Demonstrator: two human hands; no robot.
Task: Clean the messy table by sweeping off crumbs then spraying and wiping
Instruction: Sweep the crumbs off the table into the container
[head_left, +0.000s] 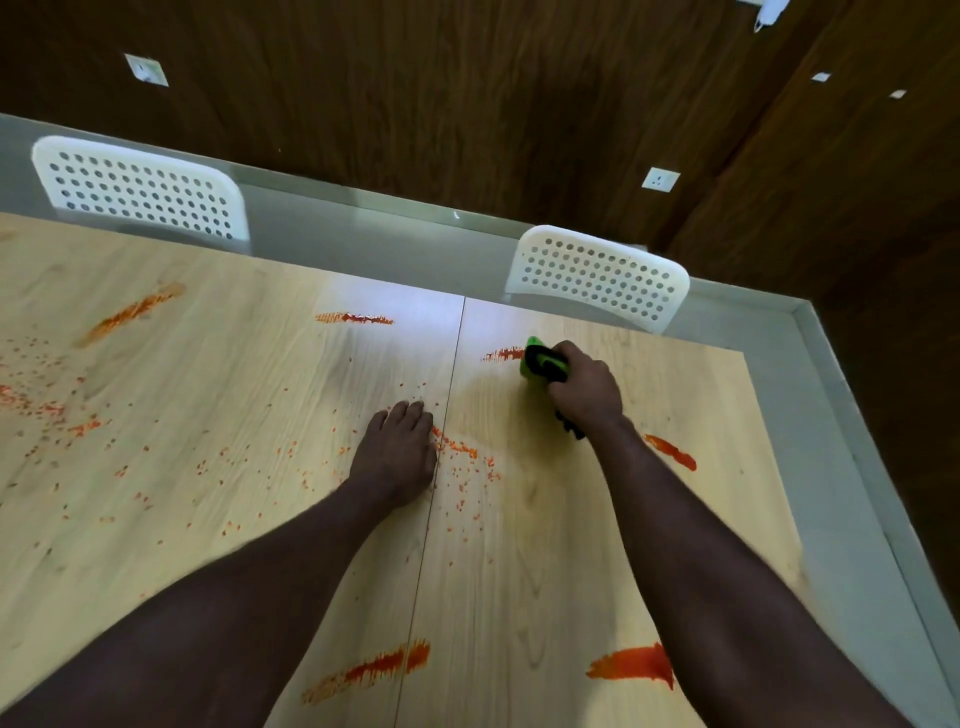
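A light wooden table (218, 364) is littered with small orange crumbs (462, 452), thickest at the left and around the middle seam. Several red sauce smears mark it, one (504, 355) just left of the brush and one (636, 665) at the near right. My right hand (584, 387) is closed around a green and black hand brush (543, 364), whose head rests on the table at the far right. My left hand (397, 449) lies flat on the table by the seam, fingers together, holding nothing.
Two white perforated chairs stand at the far edge, one (140, 189) at the left and one (597, 278) behind the brush. A grey floor strip (857, 441) runs along the table's right side, bounded by dark wood walls.
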